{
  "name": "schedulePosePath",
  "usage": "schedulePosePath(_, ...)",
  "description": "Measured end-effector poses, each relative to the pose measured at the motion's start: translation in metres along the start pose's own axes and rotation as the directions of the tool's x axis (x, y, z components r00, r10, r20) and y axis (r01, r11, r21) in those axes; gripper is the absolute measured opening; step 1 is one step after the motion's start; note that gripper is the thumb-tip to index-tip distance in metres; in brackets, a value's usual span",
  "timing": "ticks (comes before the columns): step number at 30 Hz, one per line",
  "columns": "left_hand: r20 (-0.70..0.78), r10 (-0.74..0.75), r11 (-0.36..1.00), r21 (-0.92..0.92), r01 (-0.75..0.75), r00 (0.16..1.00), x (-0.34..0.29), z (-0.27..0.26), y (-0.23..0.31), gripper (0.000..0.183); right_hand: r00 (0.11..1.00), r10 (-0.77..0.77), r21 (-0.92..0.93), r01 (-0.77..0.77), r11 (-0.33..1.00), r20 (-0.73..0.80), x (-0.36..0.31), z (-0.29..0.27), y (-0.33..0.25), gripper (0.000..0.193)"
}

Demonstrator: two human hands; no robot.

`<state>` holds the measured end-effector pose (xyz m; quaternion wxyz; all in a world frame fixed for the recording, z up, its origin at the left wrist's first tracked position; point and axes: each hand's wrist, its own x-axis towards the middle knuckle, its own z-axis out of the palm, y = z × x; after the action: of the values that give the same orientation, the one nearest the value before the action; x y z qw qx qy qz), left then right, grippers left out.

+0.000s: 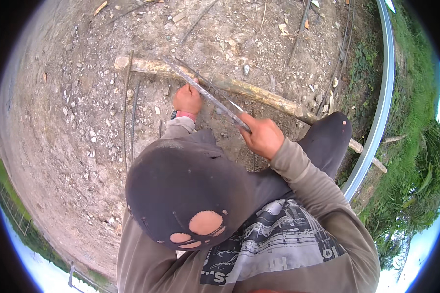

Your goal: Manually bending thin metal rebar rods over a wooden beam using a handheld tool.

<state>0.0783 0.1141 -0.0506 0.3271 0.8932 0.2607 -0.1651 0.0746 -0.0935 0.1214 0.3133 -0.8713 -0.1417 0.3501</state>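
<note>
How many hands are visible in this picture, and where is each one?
2: the left hand is near the log; the right hand grips one end of the long grey tool.

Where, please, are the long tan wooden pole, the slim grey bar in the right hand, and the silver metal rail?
Long tan wooden pole (249, 90): head view, on its middle stretch.
Slim grey bar (211, 97): head view, midway along it.
Silver metal rail (384, 97): head view, on its middle stretch.

Site is an outdoor work area, evidenced by bare, stony soil (68, 161), a long metal beam (380, 112), green vegetation (413, 146) and visible sky (418, 266).
</note>
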Motion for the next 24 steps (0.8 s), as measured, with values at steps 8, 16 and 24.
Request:
schedulePosePath(8, -0.093, 0.04, 0.995, -0.086, -0.048, 0.995, -0.008, 0.002, 0.001, 0.05, 0.993, -0.07, -0.015, 0.069, 0.998, -0.096, 0.069, 0.027, -0.008, 0.023)
schedulePosePath(16, -0.054, 0.031, 0.999, -0.033, -0.033, 0.998, -0.007, 0.001, 0.0, 0.05, 0.997, 0.061, 0.072, -0.064, 0.995, 0.049, -0.055, -0.014, 0.01, 0.019)
schedulePosePath(24, -0.014, 0.046, 0.995, -0.093, -0.047, 0.999, -0.005, -0.001, 0.002, 0.042, 0.998, -0.034, -0.055, 0.031, 0.998, -0.047, 0.064, 0.022, -0.008, 0.022)
